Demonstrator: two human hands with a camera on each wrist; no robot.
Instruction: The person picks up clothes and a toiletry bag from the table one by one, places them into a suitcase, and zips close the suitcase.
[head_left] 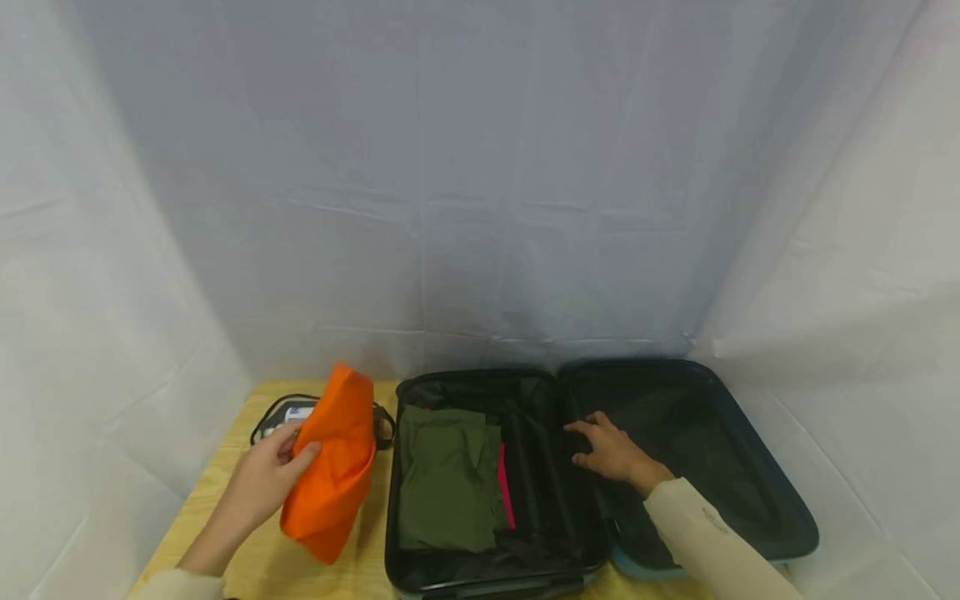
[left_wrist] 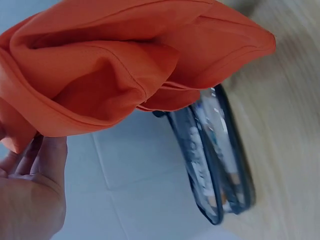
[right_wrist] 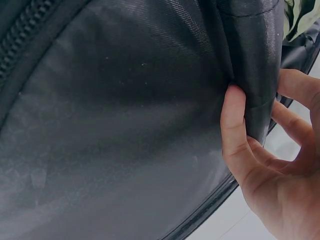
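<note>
One open hard-shell suitcase with a teal rim is lying flat on the pale wooden desk, both halves showing. In the left half, one folded olive-green garment is lying, with one strip of pink fabric showing just beside its right edge. The right half is being covered by a black mesh lining panel.

On the desk, left of the suitcase, one clear zip pouch with black trim is partly hidden behind one bright orange cloth garment. In the left wrist view the pouch is seen just below the orange garment.

The orange garment is being held up off the desk by the left hand, fingers curled round its edge, thumb on the front. It is hanging between the pouch and the suitcase's left wall.

The lining panel's inner edge, near the hinge, is being pinched by the right hand: thumb pressed on the front, other fingers curled behind the fold.

White cloth sheeting is hanging behind and at both sides.
</note>
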